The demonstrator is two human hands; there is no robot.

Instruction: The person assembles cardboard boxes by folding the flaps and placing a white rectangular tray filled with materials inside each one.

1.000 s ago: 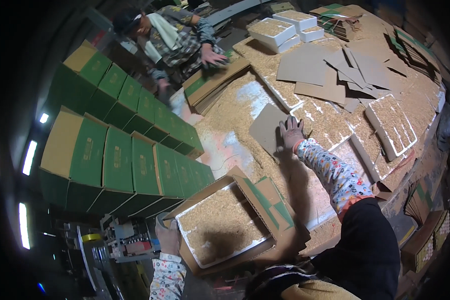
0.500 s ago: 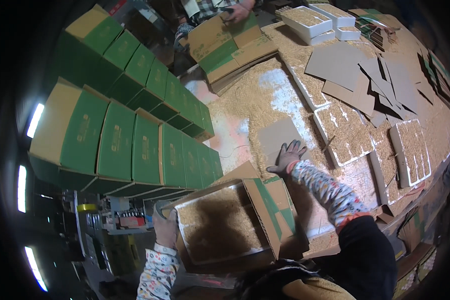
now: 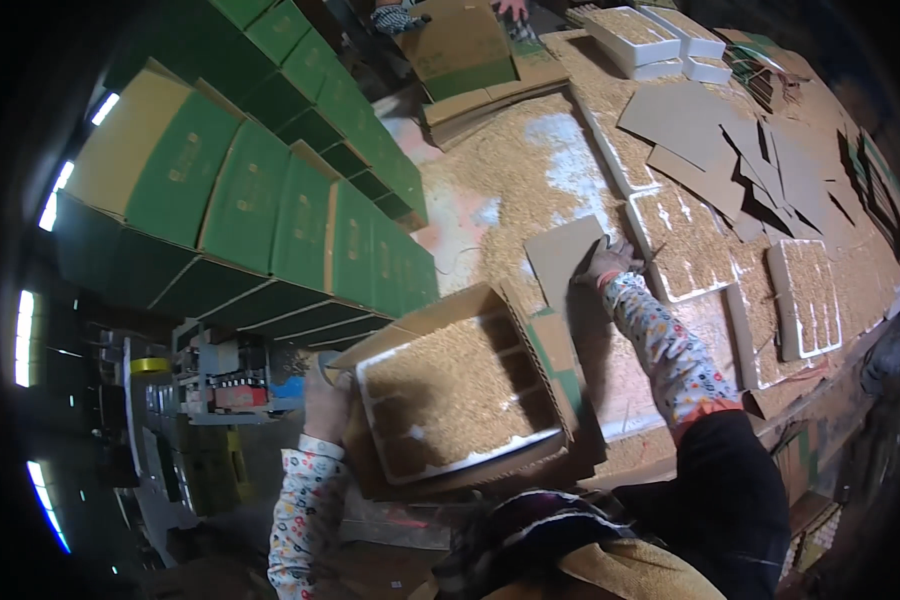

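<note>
An open cardboard box (image 3: pixel 520 310) stands tilted in front of me, holding a white foam tray (image 3: pixel 475 461) filled with tan, sawdust-like grains. My left hand (image 3: pixel 328 402), gloved, is closed on the box's left wall; its fingers are partly hidden. Farther right, a flat grey-brown cardboard sheet (image 3: pixel 560 252) lies on the grain-strewn table. My gloved right hand (image 3: pixel 612 262) grips this sheet at its right edge, thumb above it, close beside a grain-filled white foam tray (image 3: pixel 685 245).
Green cardboard boxes (image 3: pixel 255 210) stand in rows on the left. Cardboard pieces (image 3: pixel 685 130) lie at the right, before stacked foam trays (image 3: pixel 630 35). Another filled tray (image 3: pixel 810 300) rests far right. Across the table, another person's hand (image 3: pixel 513 10) is by an open box (image 3: pixel 460 50).
My right hand has moved right and farther away, from lying spread on the sheet to its edge. The near box's right flaps have swung outward, showing more of its tray. My view has shifted.
</note>
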